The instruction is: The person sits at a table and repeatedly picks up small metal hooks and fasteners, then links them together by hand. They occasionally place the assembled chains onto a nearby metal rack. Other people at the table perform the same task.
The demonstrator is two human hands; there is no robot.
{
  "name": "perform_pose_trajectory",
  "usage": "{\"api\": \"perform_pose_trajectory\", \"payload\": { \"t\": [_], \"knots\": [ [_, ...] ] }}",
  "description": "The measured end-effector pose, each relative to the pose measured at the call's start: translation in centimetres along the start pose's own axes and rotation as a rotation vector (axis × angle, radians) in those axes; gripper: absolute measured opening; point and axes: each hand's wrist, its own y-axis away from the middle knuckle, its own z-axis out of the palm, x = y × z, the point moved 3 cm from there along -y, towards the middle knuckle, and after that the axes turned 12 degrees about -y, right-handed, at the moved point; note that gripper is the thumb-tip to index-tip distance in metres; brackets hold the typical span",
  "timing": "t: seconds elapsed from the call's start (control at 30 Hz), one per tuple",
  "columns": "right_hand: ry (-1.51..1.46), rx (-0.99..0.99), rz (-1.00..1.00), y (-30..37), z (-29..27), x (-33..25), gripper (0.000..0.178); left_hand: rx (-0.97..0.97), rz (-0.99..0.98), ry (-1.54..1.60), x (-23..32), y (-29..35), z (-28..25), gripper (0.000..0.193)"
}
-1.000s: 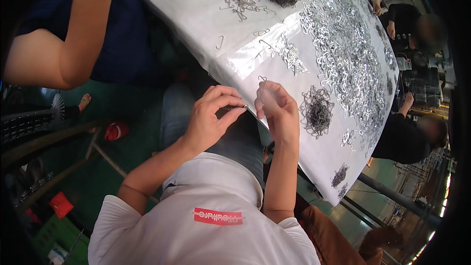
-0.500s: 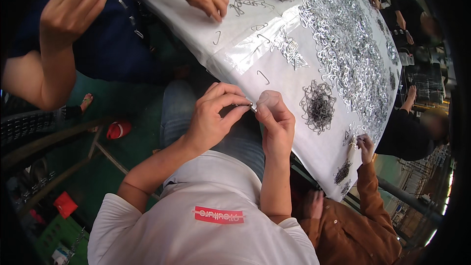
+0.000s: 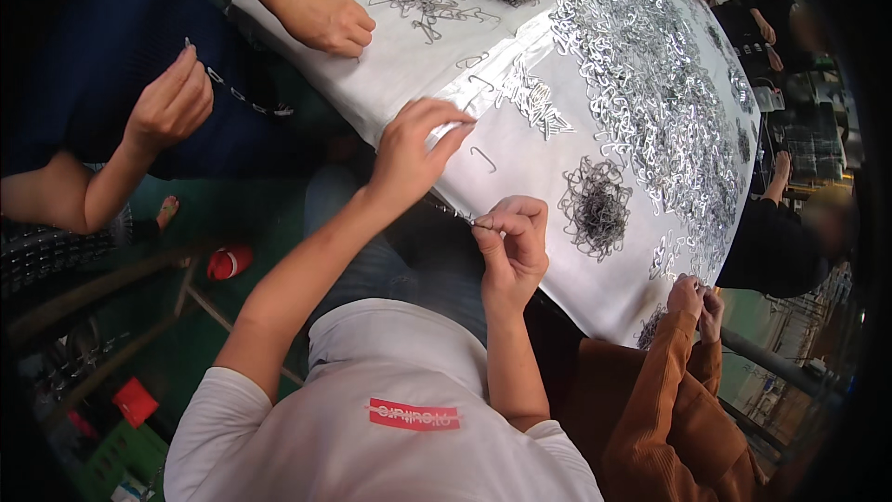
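My left hand [image 3: 418,151] is over the near table edge, slightly blurred. Its thumb and forefinger are a little apart, and I see nothing between them. Nearest to it lie two loose wire hooks [image 3: 483,160] on the white sheet. At the table edge my right hand [image 3: 514,246] is closed, thumb against fingers, pinching the end of a small metal chain [image 3: 453,213]. The chain trails off to the left toward my lap, and most of it is hidden against the dark background.
The white-covered table [image 3: 548,265] carries a broad spread of shiny metal links [image 3: 650,84] and dark wire piles [image 3: 596,209]. On the left, a co-worker's hand [image 3: 172,102] holds a link chain [image 3: 237,93]. Another person in a brown sleeve [image 3: 650,400] works at right.
My left hand has left the right hand and moved up and over the table. My right hand has lowered slightly, keeping its pinch. The co-worker's hand at left has dropped.
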Motion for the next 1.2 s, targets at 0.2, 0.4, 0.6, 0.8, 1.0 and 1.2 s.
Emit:
{"api": "perform_pose_trajectory", "payload": {
  "t": [0.2, 0.4, 0.6, 0.8, 1.0, 1.2],
  "knots": [
    [0.004, 0.005, 0.063, 0.3, -0.6, 0.2, 0.008, -0.112, 0.01, -0.359, -2.1, -7.9, 8.5, 0.01],
    [0.025, -0.03, 0.071, 0.4, -1.0, 0.5, 0.007, -0.253, -0.032, -0.536, -3.6, -10.1, 11.8, 0.012],
    [0.033, -0.055, 0.099, 0.2, -0.9, 0.7, 0.006, -0.244, 0.124, -0.608, -3.8, -10.2, 10.7, 0.011],
    [0.018, -0.05, 0.179, 0.0, -0.8, 1.4, 0.008, -0.232, -0.336, 0.218, -3.1, -5.9, 4.4, 0.015],
    [0.136, -0.106, 0.109, -0.5, -0.2, 1.7, 0.009, -0.391, -0.512, 0.409, 0.7, 0.9, -2.0, 0.019],
    [0.123, -0.129, 0.126, -0.6, 1.1, 1.6, 0.009, -0.3, -0.471, 0.46, 3.0, 3.4, -4.5, 0.015]
  ]
}}
